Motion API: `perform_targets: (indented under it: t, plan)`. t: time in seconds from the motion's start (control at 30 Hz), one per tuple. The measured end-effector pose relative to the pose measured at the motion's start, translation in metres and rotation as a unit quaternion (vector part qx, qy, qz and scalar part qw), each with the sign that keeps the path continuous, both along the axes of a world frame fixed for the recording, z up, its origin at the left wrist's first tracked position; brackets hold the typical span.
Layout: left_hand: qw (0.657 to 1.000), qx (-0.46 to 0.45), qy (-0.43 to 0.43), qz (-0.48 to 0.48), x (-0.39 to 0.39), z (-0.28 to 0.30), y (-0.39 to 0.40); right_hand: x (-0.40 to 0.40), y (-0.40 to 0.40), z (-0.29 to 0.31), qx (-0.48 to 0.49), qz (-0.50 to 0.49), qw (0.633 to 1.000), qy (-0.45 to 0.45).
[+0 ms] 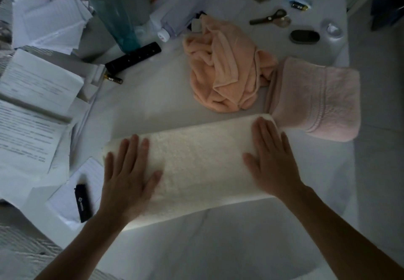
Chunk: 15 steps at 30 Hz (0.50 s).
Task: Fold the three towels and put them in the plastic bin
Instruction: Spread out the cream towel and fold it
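A white towel (196, 166) lies folded into a long band across the middle of the white table (218, 247). My left hand (126, 174) presses flat on its left end, fingers straight. On the towel's right end my right hand (271, 159) also lies flat with fingers straight. Behind it a peach towel (225, 70) sits crumpled in a heap. A pink towel (317, 100) lies folded at the right, touching the white towel's far right corner. A translucent teal plastic container (118, 15) stands at the back left; I cannot tell whether it is the bin.
Stacks of paper (35, 96) cover the left side. A black remote (133, 57), a small battery (113, 79) and a black device (82, 203) lie near them. Scissors (273, 17), a black oval case (305, 36) and a small clear dish (332, 28) sit at the back right.
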State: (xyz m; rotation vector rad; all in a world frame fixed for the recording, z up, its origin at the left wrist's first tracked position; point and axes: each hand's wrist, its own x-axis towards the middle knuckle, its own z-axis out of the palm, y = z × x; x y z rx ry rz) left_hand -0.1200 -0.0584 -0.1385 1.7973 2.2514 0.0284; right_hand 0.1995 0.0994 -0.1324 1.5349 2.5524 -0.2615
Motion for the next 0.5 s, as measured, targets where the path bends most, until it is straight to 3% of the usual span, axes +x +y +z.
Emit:
perform_targets:
  t: [0.13,0.2,0.3,0.37,0.5]
  plan:
    - [0.999,-0.003,-0.003,0.036,-0.001,0.006,0.009,-0.007,-0.02,0.012,0.018,-0.074,0.997,0.02]
    - [0.999,0.019,-0.007,0.041,0.007,0.01,0.028,-0.044,-0.037,0.012,0.019,-0.017,0.998,0.054]
    - [0.999,0.033,-0.01,-0.028,0.025,0.008,0.045,-0.076,-0.049,0.005,-0.007,0.054,0.995,0.08]
    - [0.999,0.012,0.015,-0.042,0.024,0.001,0.036,-0.054,-0.036,0.0,-0.013,-0.003,0.998,0.059]
    - [0.998,-0.007,0.003,0.058,-0.004,-0.001,-0.002,0.03,-0.029,0.001,-0.034,-0.109,0.993,0.042]
